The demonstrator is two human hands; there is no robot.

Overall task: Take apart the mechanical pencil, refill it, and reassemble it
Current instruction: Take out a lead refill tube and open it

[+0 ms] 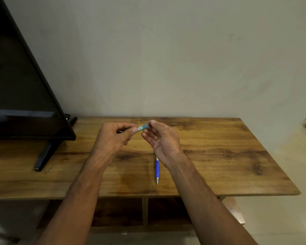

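Observation:
A small teal lead case [142,128] with a white label is held above the wooden table [219,152] between both hands. My left hand [113,137] pinches its left end between thumb and forefinger. My right hand [159,137] grips its right end with the fingertips, palm turned toward me. The blue mechanical pencil [157,169] lies on the table below my right wrist, its metal tip pointing toward me; its upper part is hidden behind the wrist.
A black flat screen [25,85] on a black stand foot [44,154] fills the left of the table. A plain wall rises behind. The table's front edge runs near me, with open shelf compartments [145,213] underneath.

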